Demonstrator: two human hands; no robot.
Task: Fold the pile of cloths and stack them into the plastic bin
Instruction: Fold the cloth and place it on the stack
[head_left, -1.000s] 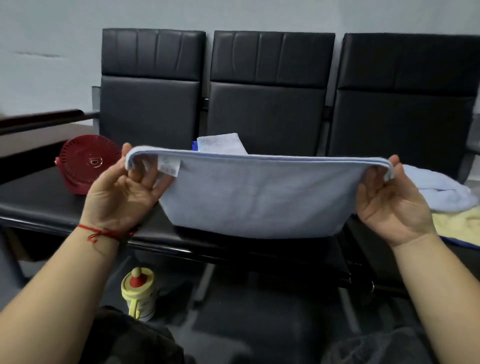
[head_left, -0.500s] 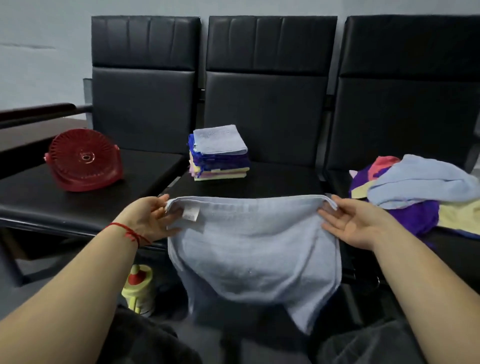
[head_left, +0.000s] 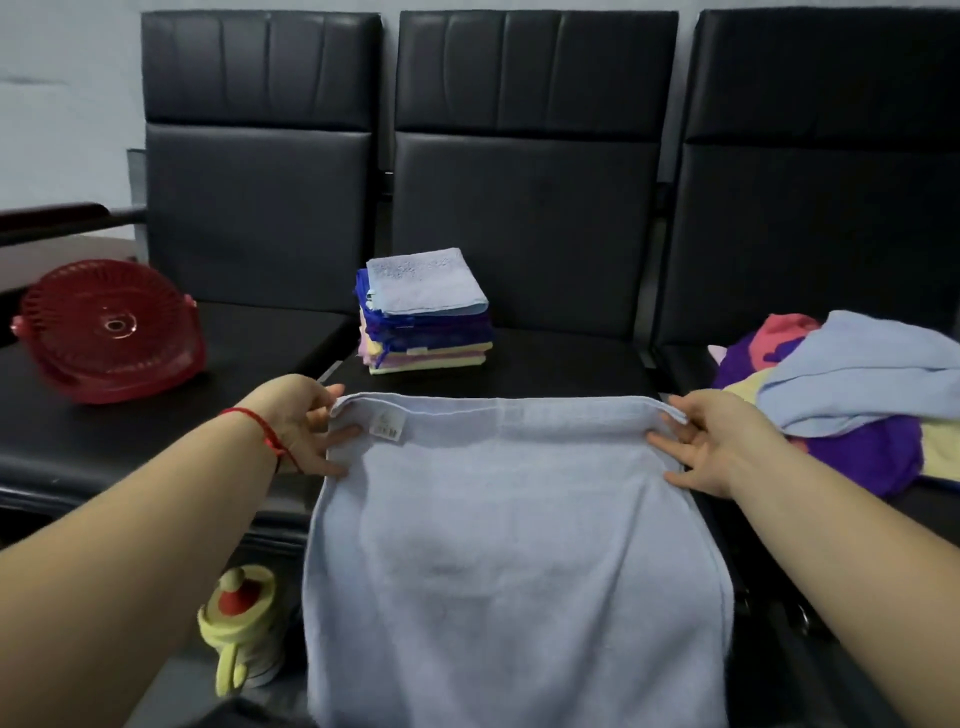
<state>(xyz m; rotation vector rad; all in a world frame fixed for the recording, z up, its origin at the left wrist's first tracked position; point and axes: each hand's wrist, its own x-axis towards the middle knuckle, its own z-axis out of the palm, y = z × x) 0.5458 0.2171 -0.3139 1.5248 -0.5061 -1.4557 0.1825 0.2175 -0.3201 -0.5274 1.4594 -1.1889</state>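
Observation:
A pale blue cloth lies doubled over the front edge of the middle black seat, its lower part hanging down towards me. My left hand pinches its top left corner, beside a small white label. At the top right corner, my right hand holds the fold with thumb and fingers. A stack of folded cloths, blue, purple, pink and yellow, sits further back on the same seat. An unfolded pile of cloths lies on the right seat. No plastic bin is in view.
A red round fan lies on the left seat. On the floor below stands a yellow bottle with a red cap. Black seat backs rise behind the seats, and a dark wooden armrest runs at the far left.
The cloth was held up stretched in the air, then lowered. It now lies on the middle seat's front edge, and both hands have come down with its top corners.

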